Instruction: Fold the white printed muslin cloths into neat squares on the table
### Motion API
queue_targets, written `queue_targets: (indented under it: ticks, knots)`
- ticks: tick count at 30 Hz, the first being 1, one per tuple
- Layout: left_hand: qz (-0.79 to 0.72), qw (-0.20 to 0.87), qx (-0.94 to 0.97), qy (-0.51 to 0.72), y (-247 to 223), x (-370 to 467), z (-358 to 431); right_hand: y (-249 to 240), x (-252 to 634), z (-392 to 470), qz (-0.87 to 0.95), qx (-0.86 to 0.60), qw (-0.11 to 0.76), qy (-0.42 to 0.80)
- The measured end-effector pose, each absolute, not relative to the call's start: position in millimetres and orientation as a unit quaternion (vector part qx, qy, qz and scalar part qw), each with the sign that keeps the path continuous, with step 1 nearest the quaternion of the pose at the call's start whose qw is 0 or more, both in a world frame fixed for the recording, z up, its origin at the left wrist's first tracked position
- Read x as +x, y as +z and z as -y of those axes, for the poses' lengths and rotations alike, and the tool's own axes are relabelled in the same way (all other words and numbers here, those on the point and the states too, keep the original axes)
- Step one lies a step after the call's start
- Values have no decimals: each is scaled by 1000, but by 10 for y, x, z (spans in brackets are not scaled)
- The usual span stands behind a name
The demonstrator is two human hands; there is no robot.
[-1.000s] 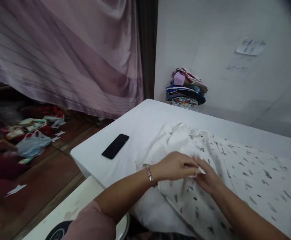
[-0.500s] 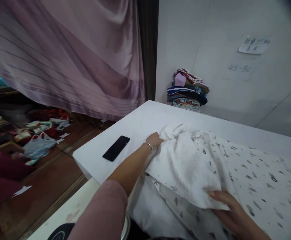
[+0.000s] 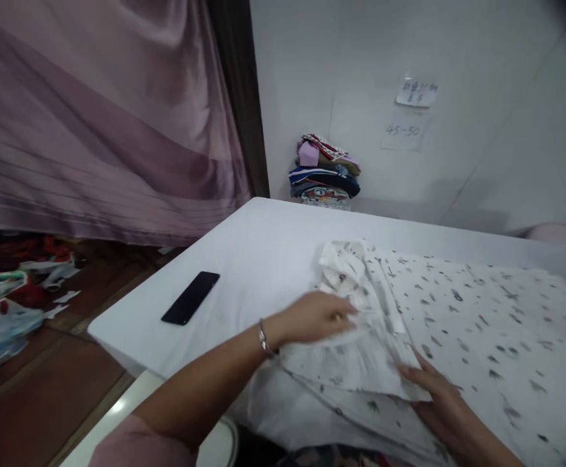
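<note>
A white cloth with a small leaf-like print lies spread over the table, its left part folded over and bunched. Over this fold is my left hand, with a bracelet at the wrist. Its fingers are bent and smeared by motion, so I cannot tell whether they grip the fabric. At the near edge of the folded part, my right hand holds the cloth between thumb and fingers; the fingers beneath are partly hidden. Left of the cloth, a black phone lies flat on the white table.
A stack of folded clothes stands by the wall beyond the table's far edge. Paper notes hang on the wall. A pink curtain hangs at left, with plastic bags on the floor below.
My left hand has come right and nearer, from the cloth's far left edge to over the fold. The cloth's left part has shifted right. My right hand stays at the near edge. The view has turned right.
</note>
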State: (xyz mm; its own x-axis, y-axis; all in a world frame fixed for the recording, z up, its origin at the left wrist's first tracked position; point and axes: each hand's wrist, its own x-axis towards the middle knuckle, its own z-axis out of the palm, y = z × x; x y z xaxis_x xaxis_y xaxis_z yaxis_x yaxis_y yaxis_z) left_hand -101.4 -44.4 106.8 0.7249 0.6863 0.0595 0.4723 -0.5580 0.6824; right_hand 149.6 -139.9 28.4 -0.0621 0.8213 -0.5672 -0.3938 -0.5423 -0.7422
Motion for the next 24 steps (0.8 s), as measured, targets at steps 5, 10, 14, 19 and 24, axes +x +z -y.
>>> queue_targets:
  ticks: [5,10,14,19,24]
  knots:
    - [-607,252,728,193,980,-1394,-62,140,1565,1375,230,-464,455,724]
    - [-491,322,796,150,770,-1333,124,55,1624,1351,237,-444,468,726]
    - [-474,276,826,134,714,-1202,367,24,1647,1368,229,-423,477,735]
    - [-502,195,821,190,603,-987,467,49,1633,1393,239,-394,483,744]
    - [-491,247,777,306,738,-921,398,81,1634,1439,271,-367,497,738]
